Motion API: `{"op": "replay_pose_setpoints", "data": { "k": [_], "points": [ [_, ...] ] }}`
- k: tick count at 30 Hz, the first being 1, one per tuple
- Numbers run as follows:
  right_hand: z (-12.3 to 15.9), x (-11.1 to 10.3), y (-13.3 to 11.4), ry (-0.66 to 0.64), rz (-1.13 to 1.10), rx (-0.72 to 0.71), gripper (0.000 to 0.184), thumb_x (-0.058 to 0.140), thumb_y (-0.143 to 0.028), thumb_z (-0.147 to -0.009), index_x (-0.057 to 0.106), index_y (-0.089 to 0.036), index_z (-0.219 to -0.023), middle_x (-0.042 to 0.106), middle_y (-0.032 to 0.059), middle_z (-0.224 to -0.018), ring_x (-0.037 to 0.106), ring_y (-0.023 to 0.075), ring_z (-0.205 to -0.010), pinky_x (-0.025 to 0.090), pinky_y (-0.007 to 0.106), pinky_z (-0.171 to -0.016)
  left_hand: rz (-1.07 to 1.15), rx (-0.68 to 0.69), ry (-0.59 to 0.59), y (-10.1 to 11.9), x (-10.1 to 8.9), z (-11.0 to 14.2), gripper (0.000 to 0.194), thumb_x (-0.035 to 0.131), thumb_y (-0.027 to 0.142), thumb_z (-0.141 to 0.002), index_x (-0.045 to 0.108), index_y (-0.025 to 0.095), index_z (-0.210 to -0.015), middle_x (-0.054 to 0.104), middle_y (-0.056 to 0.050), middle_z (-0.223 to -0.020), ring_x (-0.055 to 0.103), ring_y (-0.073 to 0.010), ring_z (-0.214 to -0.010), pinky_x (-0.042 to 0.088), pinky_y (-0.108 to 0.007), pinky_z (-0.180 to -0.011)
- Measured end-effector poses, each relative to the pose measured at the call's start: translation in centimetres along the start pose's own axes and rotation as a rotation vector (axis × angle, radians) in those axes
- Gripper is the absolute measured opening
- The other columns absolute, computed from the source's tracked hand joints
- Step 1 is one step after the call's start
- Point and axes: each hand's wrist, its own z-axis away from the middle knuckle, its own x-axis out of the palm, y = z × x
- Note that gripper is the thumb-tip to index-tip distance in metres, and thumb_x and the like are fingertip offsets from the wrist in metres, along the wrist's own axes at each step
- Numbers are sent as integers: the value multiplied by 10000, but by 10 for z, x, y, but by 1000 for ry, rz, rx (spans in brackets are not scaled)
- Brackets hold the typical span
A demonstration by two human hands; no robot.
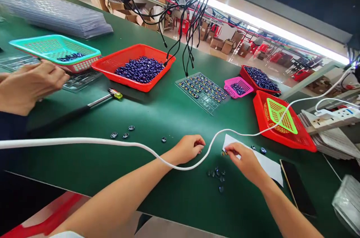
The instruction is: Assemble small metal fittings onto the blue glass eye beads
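Note:
My left hand (189, 148) rests on the green table (157, 118) with its fingers curled under; what they hold is hidden. My right hand (244, 160) pinches a small dark blue bead (224, 152) at the edge of a white paper sheet (270, 166). Several loose beads (217, 174) lie just below my right hand. A white cable (112, 142) runs across the table and loops between my two hands.
A red basket of blue beads (135, 66), a clear tray of beads (201, 91), a pink basket (238, 87) and red baskets (281, 121) stand further back. Another person's hands (28, 86) work at left near a teal basket (54, 48). A phone (298, 191) lies at right.

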Motion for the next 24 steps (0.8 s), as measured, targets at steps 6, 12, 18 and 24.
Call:
{"op": "replay_pose_setpoints", "data": {
  "k": [6,12,18,24],
  "points": [
    [89,10,4,57,-39,135,203,507,-284,-942,697,-230,-984,710,61,-1026,673,204,-890,554,326,-741,121,-26,-15,5,7,3,221,560,280,-828,640,160,-996,697,-30,-802,651,-143,-635,532,-260,-625],
    [109,19,3,199,-176,264,255,527,-411,-954,729,-264,-1008,657,69,-1163,632,240,-1036,522,371,-881,137,-39,-39,26,14,17,274,584,314,-836,681,128,-1014,696,-37,-784,632,-125,-618,535,-257,-652],
    [112,18,-8,306,-379,321,262,546,-439,-951,705,-259,-1054,680,44,-1019,643,198,-876,522,300,-765,273,-150,-125,38,39,37,257,665,310,-791,698,141,-982,665,0,-693,617,-124,-597,537,-253,-608],
    [101,24,-42,384,-608,274,176,615,-375,-921,708,-257,-1014,678,17,-914,641,155,-740,533,243,-659,412,-171,-262,54,69,44,343,748,337,-755,700,128,-1023,687,-19,-742,627,-115,-603,539,-254,-610]
  ]
}}
